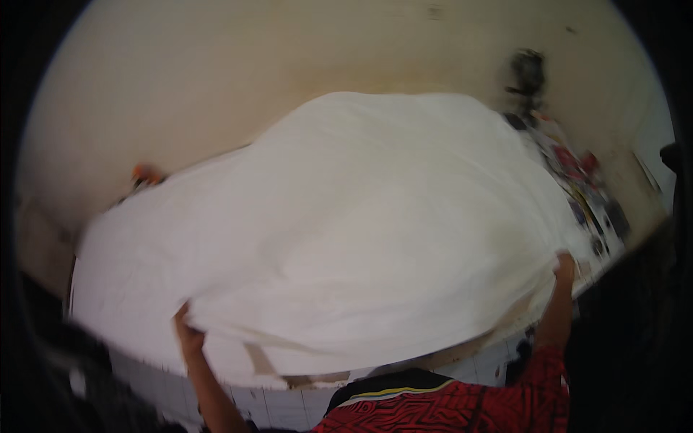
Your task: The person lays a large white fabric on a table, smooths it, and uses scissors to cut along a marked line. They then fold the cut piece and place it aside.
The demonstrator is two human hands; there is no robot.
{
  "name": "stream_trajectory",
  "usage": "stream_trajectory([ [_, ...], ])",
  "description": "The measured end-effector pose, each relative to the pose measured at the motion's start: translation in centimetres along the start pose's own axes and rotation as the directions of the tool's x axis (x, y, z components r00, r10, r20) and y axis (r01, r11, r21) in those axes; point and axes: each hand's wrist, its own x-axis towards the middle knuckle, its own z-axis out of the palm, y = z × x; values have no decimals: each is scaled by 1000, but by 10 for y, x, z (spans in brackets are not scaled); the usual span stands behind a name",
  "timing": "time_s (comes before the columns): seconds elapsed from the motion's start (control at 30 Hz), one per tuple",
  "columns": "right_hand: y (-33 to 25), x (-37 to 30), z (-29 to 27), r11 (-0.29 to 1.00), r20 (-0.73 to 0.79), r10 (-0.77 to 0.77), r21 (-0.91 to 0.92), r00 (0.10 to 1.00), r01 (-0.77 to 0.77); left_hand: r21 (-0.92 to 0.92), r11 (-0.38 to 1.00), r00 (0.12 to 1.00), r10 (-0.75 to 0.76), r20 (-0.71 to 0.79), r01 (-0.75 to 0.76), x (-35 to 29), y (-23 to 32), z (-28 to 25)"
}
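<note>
A large white cloth (375, 209) spreads over a wide table, billowing up in its middle and far part. Its near edge is lifted between my two hands. At the near left, my left hand (189, 333) grips that edge, fingers closed on the fabric. Out at the right, my right hand (564, 264) pinches the cloth near its right corner, arm stretched wide. Both hands are somewhat blurred. Below the raised edge, a strip of the table's brownish edge (317, 379) shows.
Assorted small items (577, 169) lie along the table's right side, with a dark object (528, 72) against the beige wall (216, 65). An orange object (146, 173) sits at the far left edge. White floor tiles (289, 408) show below the table.
</note>
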Motion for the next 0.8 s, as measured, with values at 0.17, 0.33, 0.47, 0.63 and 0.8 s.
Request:
stream_trajectory([
  [0.17,-52,-52,1,909,59,173,374,983,-182,390,921,999,-3,-32,15,19,-115,-15],
  [0.33,-95,-72,-59,865,99,208,445,973,-230,333,941,962,26,-272,68,-10,-134,23],
  [0.47,-106,-69,-80,852,96,205,473,974,-225,456,889,938,186,-292,-35,-18,-129,32],
  [0.63,-5,-35,-47,826,24,204,532,979,-185,543,774,448,632,-632,-325,-70,-182,91],
  [0.8,76,35,-28,767,-445,-109,532,889,360,615,598,831,524,184,-514,-200,-334,272],
])
